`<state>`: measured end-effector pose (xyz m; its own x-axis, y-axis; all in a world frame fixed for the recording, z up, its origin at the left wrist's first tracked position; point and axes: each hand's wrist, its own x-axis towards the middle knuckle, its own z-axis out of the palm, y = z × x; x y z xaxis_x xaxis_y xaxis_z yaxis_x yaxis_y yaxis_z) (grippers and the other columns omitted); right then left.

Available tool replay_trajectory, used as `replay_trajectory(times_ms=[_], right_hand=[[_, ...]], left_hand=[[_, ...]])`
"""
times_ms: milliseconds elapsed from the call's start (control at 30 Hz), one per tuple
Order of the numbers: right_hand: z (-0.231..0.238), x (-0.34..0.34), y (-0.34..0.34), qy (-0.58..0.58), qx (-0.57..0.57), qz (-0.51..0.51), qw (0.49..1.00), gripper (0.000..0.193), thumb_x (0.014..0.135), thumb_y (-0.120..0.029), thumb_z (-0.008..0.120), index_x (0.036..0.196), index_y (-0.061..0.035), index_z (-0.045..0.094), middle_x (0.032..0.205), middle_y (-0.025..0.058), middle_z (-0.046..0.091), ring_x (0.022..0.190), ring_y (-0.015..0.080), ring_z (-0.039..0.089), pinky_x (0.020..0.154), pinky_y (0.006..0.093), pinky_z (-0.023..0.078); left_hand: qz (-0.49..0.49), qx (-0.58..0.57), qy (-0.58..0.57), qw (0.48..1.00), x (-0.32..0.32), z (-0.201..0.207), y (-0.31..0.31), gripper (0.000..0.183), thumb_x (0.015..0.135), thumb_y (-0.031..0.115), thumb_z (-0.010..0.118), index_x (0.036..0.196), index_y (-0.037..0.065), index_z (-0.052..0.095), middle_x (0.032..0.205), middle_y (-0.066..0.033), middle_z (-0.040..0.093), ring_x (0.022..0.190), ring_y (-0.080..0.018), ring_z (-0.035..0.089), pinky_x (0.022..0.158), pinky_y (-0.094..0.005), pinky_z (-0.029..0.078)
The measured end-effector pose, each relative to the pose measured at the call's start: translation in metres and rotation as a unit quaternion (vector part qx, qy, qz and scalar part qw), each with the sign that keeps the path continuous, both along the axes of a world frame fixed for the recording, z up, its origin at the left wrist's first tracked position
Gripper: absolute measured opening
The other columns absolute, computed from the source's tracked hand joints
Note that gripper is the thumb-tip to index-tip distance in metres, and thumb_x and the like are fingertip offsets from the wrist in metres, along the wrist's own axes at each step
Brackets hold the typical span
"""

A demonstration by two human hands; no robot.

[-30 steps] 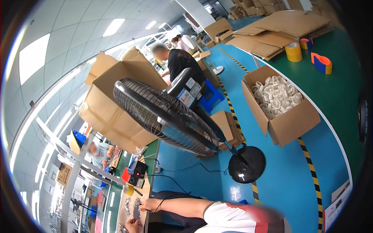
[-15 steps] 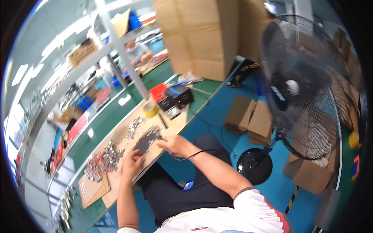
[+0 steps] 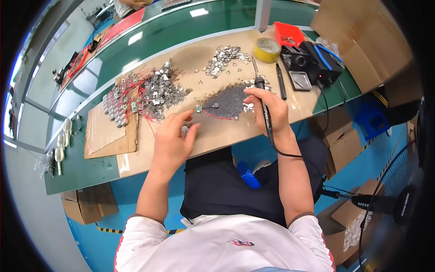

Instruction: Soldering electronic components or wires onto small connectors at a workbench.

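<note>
- The right hand (image 3: 271, 106) grips a slim black-handled soldering iron (image 3: 267, 120) like a pen, its bare metal tip pointing toward the top of the frame, probably so the hot end stays clear of the fingers; the cord trails below the wrist.
- The left hand (image 3: 174, 136) is loosely curled, thumb and forefinger apart; a small greyish thing shows between them, but whether it is gripped I cannot tell.
- A tiny green circuit board (image 3: 198, 109) with red and black wires lies at the centre of the frame, just beside the left forefinger, its red wire running right along the near edge of a dark grey patch of small pieces (image 3: 224, 102).
- A heap of red-wired grey parts (image 3: 127, 90) sits left of centre, and loose silvery metal pieces (image 3: 224, 60) lie upper centre, seemingly sorted by kind within reach.
- A black box-shaped soldering station (image 3: 312, 63) stands upper right, presumably to suit the right hand, near a round yellow tape roll (image 3: 266, 56).
</note>
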<state>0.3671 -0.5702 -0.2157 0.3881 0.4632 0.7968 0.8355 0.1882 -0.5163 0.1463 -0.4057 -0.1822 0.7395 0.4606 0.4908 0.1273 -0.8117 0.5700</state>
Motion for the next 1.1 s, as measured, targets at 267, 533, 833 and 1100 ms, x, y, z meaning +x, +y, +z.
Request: replay_trajectory(times_ms=[267, 533, 833, 1100], right_hand=[[0.000, -0.004, 0.012, -0.065, -0.042, 0.038, 0.996, 0.024, 0.084, 0.011, 0.070, 0.104, -0.0006, 0.073, 0.081, 0.0130, 0.075, 0.064, 0.0245, 0.074, 0.057, 0.0328, 0.057], [0.007, -0.009, 0.008, -0.038, -0.103, 0.065, 0.992, 0.026, 0.078, 0.009, 0.076, 0.099, -0.0044, 0.073, 0.069, 0.0121, 0.067, 0.057, 0.0293, 0.066, 0.052, 0.0381, 0.052], [0.005, -0.003, 0.012, -0.029, -0.113, 0.068, 0.991, 0.023, 0.078, 0.006, 0.077, 0.098, -0.0048, 0.073, 0.072, 0.0108, 0.069, 0.058, 0.0276, 0.068, 0.054, 0.0372, 0.055], [0.011, -0.002, 0.010, -0.013, -0.062, 0.026, 0.998, 0.026, 0.079, 0.006, 0.077, 0.102, -0.0053, 0.074, 0.067, 0.0106, 0.062, 0.054, 0.0290, 0.062, 0.050, 0.0386, 0.049]], left_hand=[[0.089, 0.037, 0.073, 0.993, -0.032, 0.002, 0.006, 0.030, 0.083, 0.008, 0.085, 0.107, -0.002, 0.071, 0.093, -0.0099, 0.066, 0.053, -0.0140, 0.048, 0.050, -0.0298, 0.041], [0.061, 0.018, 0.126, 0.990, -0.038, -0.002, -0.003, 0.026, 0.084, 0.010, 0.085, 0.103, -0.001, 0.072, 0.090, -0.0113, 0.063, 0.058, -0.0200, 0.060, 0.055, -0.0343, 0.050], [0.058, 0.047, 0.188, 0.979, -0.022, -0.001, 0.002, 0.023, 0.088, 0.009, 0.080, 0.108, 0.000, 0.071, 0.095, -0.0135, 0.063, 0.067, -0.0266, 0.067, 0.061, -0.0370, 0.056], [0.022, -0.020, 0.150, 0.988, -0.021, 0.038, 0.043, 0.015, 0.095, -0.003, 0.071, 0.110, -0.003, 0.069, 0.090, -0.0097, 0.064, 0.070, -0.0151, 0.065, 0.059, -0.0295, 0.053]])
